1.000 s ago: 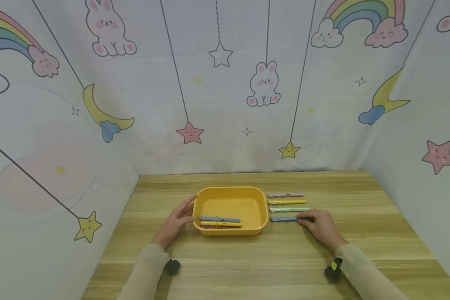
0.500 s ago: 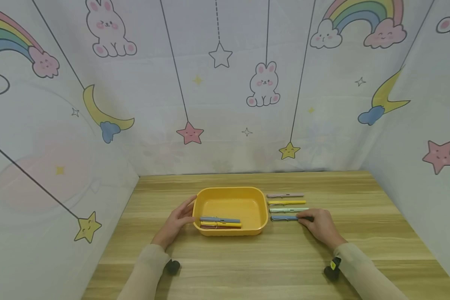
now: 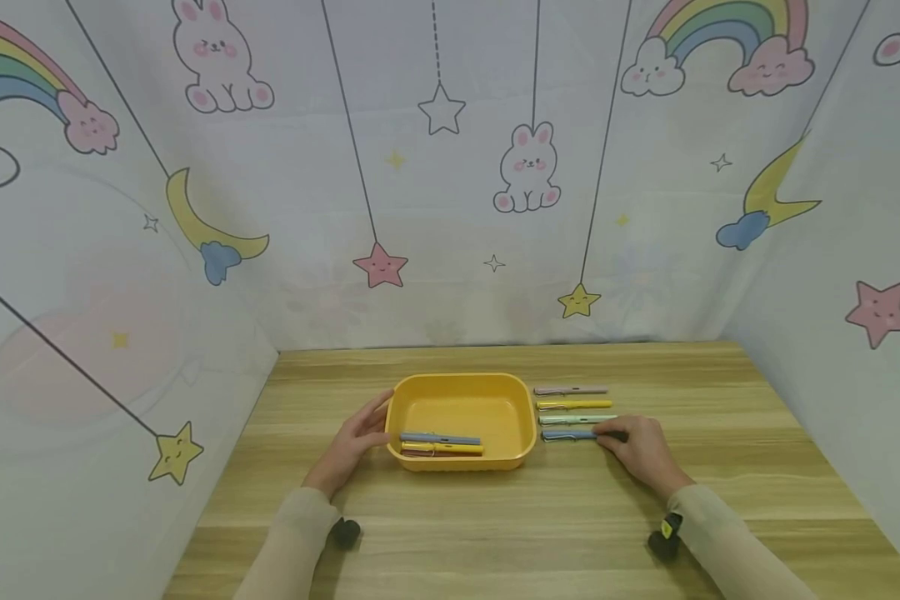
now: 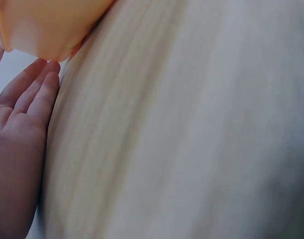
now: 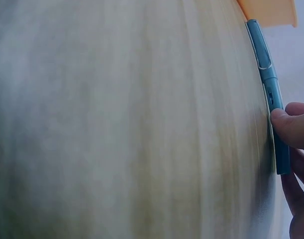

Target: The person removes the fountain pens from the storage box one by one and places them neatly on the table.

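In the head view a yellow plastic tray (image 3: pixel 495 460) stands on the table. My left hand (image 3: pixel 353 442) rests against its left wall, the fingers (image 4: pixel 45 94) fairly straight in the left wrist view. Inside the tray lie a grey-blue pen (image 3: pixel 442 438), a yellow pen (image 3: pixel 450 449) and a brownish pen, mostly hidden by the yellow one. My right hand (image 3: pixel 641 450) pinches the barrel end of a blue pen (image 5: pixel 263 55) between thumb and fingers. That pen lies along the table, its clip end toward the tray.
Beyond the blue pen, a mint-green pen (image 3: pixel 576 420), a yellow pen (image 3: pixel 573 405) and a pinkish pen (image 3: pixel 572 391) lie in a row, roughly parallel. Patterned cloth (image 3: pixel 450 308) hangs along the back and sides of the wooden table (image 3: pixel 457 533).
The right hand and the blue pen have shifted very slightly away from me, closer to the mint-green pen. The left hand and the tray look unmoved.
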The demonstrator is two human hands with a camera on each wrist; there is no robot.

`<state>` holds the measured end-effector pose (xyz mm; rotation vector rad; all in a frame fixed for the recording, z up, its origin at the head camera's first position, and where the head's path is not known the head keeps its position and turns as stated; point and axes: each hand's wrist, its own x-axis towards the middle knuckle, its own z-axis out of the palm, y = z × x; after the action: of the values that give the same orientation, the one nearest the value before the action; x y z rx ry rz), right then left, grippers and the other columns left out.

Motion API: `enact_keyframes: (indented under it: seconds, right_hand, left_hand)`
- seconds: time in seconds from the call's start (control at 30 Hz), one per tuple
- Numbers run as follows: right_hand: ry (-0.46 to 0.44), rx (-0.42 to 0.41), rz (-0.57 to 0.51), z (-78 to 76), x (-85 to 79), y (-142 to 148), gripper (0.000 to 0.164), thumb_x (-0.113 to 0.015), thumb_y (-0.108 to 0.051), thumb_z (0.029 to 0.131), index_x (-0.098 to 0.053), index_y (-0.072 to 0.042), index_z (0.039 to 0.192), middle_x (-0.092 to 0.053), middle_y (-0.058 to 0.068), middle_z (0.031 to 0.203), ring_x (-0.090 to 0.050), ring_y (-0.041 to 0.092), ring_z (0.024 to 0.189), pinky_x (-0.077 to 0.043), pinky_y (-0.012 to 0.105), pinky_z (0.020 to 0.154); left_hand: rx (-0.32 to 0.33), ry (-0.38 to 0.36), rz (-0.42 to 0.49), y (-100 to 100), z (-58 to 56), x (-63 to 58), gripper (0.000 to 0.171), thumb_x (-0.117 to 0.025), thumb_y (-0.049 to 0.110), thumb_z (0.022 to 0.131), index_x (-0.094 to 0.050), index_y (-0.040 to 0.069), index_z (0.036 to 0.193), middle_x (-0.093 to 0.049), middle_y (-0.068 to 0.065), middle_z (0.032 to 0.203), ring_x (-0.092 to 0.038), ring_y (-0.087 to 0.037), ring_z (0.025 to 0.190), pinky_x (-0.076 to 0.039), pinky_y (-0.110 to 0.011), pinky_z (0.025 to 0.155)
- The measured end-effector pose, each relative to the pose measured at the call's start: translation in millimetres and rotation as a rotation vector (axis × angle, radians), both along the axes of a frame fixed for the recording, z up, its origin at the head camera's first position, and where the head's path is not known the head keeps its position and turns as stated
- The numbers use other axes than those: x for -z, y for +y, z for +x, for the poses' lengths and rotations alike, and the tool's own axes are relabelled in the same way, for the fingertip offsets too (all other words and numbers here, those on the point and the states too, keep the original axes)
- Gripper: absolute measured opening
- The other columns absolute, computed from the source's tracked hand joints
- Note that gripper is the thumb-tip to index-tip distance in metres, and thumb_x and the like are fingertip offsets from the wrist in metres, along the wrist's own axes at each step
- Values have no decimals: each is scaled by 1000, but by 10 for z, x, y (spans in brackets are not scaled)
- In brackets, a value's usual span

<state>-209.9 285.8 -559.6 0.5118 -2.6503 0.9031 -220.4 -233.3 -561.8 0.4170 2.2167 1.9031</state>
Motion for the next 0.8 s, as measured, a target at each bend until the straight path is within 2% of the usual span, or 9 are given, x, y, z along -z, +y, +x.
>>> enact_keyframes:
  seconds: [0.2, 0.43, 0.53, 0.7, 0.8]
  right_hand:
    - [0, 3, 12, 5, -21, 3, 18, -86, 1, 83, -85, -6, 99, -81, 10, 99, -78, 33, 95, -62, 52, 84]
    - [43, 19, 16, 0, -41, 4, 17, -88, -3, 82, -84, -7, 98, -81, 8, 97, -78, 31, 92, -63, 50, 80]
    - [49, 26, -10, -9, -37, -1, 18, -88, -6, 84, -84, -7, 102, -81, 8, 100, -78, 31, 94, -63, 50, 81]
    - [1, 27, -86, -5, -67, -47, 28, -84, -14, 90, -80, -5, 116, -79, 14, 113, -76, 36, 103, -62, 53, 86]
    - [-67, 27, -155, 8, -134, -126, 34, -80, -17, 95, -76, -3, 125, -76, 17, 121, -74, 39, 107, -61, 54, 89]
  left_hand:
    - [5, 6, -2, 1, -16, 12, 73, -67, 13, 102, -34, 24, 166, -37, -12, 168, -36, -33, 154, -31, -45, 124]
    - [1, 0, -1, 2, -17, 2, 72, -66, 12, 102, -35, 25, 166, -36, -12, 169, -37, -32, 154, -35, -35, 121]
    - [6, 12, 1, 2, -15, -5, 73, -66, 12, 102, -34, 24, 166, -35, -13, 169, -36, -34, 154, -34, -38, 122]
    - [16, 12, 23, 0, -5, -8, 74, -66, 11, 102, -33, 20, 167, -35, -16, 168, -36, -37, 154, -29, -49, 124]
    - [13, 7, 15, -9, -7, 11, 74, -67, 12, 102, -33, 20, 167, -35, -16, 168, -36, -36, 154, -32, -43, 123]
